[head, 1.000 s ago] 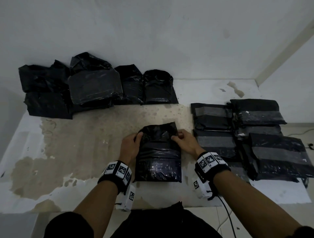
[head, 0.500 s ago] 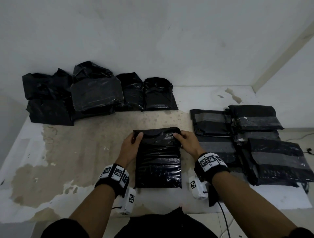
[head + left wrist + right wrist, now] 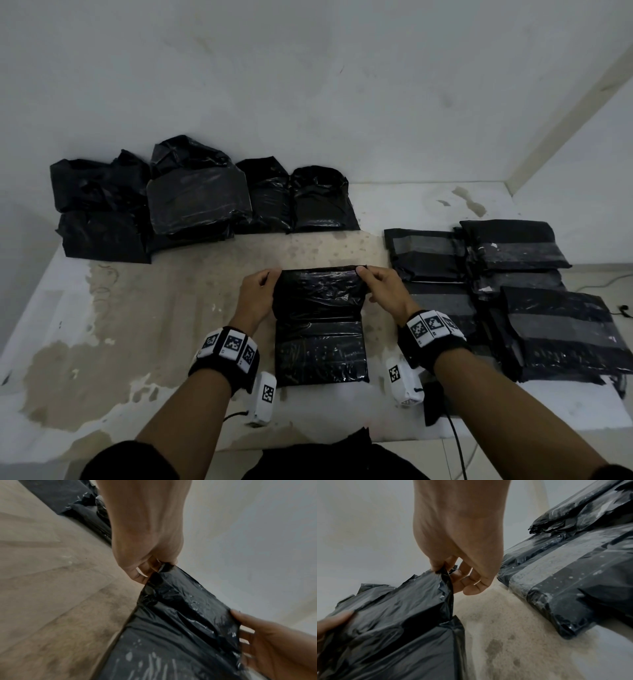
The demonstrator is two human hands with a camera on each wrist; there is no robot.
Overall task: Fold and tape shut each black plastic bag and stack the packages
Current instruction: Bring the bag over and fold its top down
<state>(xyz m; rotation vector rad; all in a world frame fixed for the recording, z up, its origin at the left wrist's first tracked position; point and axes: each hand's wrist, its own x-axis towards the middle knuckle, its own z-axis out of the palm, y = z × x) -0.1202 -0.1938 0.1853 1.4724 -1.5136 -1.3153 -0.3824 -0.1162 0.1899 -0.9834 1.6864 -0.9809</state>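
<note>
Your left hand (image 3: 257, 294) and right hand (image 3: 382, 291) each pinch a top corner of the black bag (image 3: 320, 325) at mid-desk (image 3: 178, 308) — fold underway, no tape on it. Taped packages (image 3: 513, 291) sit stacked at right; about 5 untaped bags (image 3: 191, 198) wait at back-left.

Makeshift packing area, indicated by a stained white table (image 3: 144, 329) set against a bare white wall (image 3: 308, 85), loaded with untaped bags (image 3: 198, 198) and taped packages (image 3: 513, 246).
</note>
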